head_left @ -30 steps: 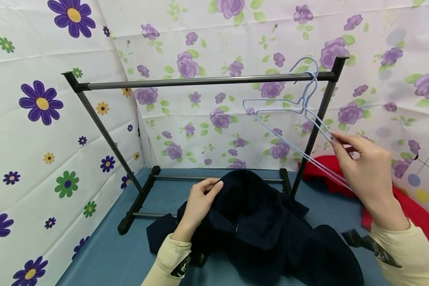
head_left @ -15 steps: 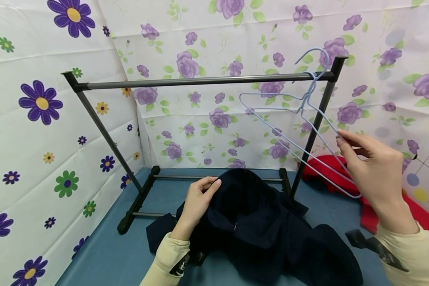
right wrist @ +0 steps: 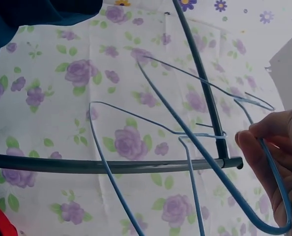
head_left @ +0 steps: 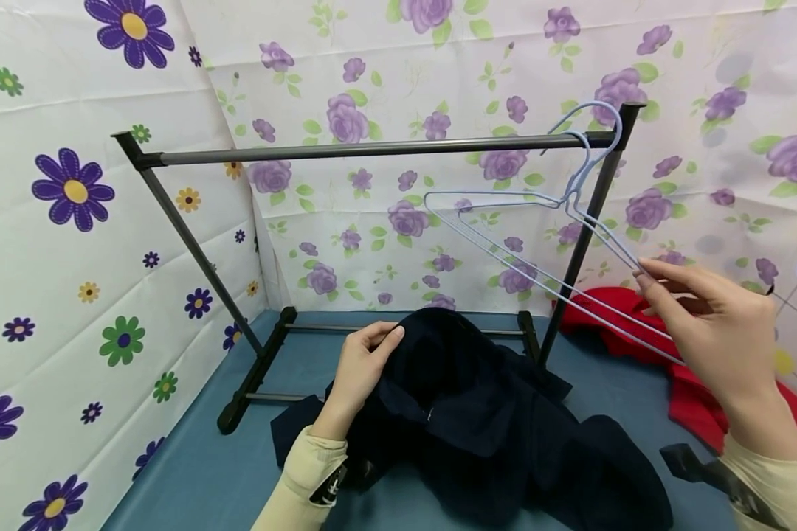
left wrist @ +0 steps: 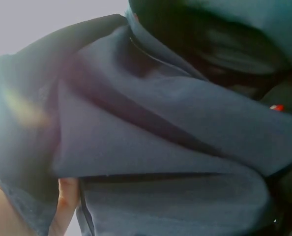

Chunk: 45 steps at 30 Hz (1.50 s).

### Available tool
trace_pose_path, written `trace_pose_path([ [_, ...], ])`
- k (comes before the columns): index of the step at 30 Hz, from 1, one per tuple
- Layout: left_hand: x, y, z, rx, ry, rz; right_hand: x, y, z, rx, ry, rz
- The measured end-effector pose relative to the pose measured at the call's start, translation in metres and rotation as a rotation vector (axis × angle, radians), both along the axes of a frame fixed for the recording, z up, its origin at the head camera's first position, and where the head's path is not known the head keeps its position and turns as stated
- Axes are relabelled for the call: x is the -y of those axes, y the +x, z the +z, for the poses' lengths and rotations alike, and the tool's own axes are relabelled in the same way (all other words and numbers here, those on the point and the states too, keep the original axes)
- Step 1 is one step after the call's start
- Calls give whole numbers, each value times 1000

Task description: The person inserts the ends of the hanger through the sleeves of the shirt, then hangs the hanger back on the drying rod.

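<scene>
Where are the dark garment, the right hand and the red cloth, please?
Dark garment point(head_left: 485, 428), head view: crumpled middle.
Right hand point(head_left: 724, 324), head view: its middle.
Red cloth point(head_left: 694, 402), head view: its visible middle.

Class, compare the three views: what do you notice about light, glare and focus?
Head view: fairly even light, though the dark garment loses detail in its folds; left wrist view: soft and hazy, bleached at upper left, yellowish flare at left; right wrist view: cool, dim cast across the flowered backdrop.
</scene>
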<state>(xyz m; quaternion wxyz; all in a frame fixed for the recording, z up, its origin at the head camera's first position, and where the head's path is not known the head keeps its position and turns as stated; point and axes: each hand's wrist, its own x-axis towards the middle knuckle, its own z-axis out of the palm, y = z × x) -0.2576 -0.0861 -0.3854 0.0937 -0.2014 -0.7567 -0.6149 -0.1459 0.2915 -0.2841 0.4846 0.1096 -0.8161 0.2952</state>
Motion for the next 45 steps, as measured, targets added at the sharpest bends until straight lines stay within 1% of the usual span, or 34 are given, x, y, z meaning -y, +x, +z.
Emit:
trace_pose_path([
  [5, 4, -4, 6, -6, 18, 16, -1, 4, -4, 44, -19, 44],
  [11, 9, -7, 13, 8, 16, 47, -3, 11, -9, 54, -31, 108],
  [17, 14, -10, 20, 3, -4, 74, -4, 15, -13, 56, -10, 187],
  [21, 17, -13, 24, -5, -10, 96, -8, 17, -20, 93, -6, 245],
  [26, 21, -17, 27, -18, 13, 115, -12, 18, -27, 121, 24, 290],
  [31, 22, -19, 28, -21, 21, 125, -15, 20, -31, 142, 51, 309],
  [38, 24, -17, 30, -34, 34, 144, -18, 21, -38, 179, 94, 342],
  [45, 26, -14, 33, -44, 51, 122, -20, 20, -46, 199, 149, 333],
])
